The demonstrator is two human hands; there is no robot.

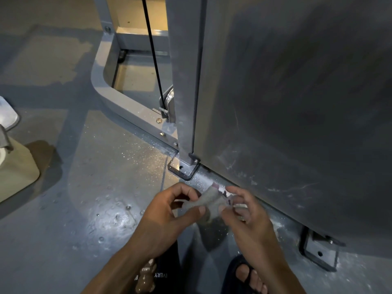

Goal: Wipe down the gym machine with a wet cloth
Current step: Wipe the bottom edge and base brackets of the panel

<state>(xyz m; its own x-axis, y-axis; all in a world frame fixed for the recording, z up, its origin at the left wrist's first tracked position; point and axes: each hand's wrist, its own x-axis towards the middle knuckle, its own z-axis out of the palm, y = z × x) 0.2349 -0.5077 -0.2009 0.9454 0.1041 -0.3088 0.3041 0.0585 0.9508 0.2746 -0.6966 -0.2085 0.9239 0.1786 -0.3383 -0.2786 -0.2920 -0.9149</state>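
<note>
grey painted floor, wet and speckled, is seen around the gym machine. just before its base corner, the damp cloth is pinched by both the left hand and right hand, seemingly being refolded for a fresh wiping face.

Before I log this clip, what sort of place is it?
Probably a gym floor: a grey steel machine frame bolted down, a black cable running to a pulley, and a painted concrete floor.

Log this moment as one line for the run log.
hands: left hand and right hand both pinch grey cloth | cloth: off the machine | machine panel: white smears low | stage: readying cloth
</note>
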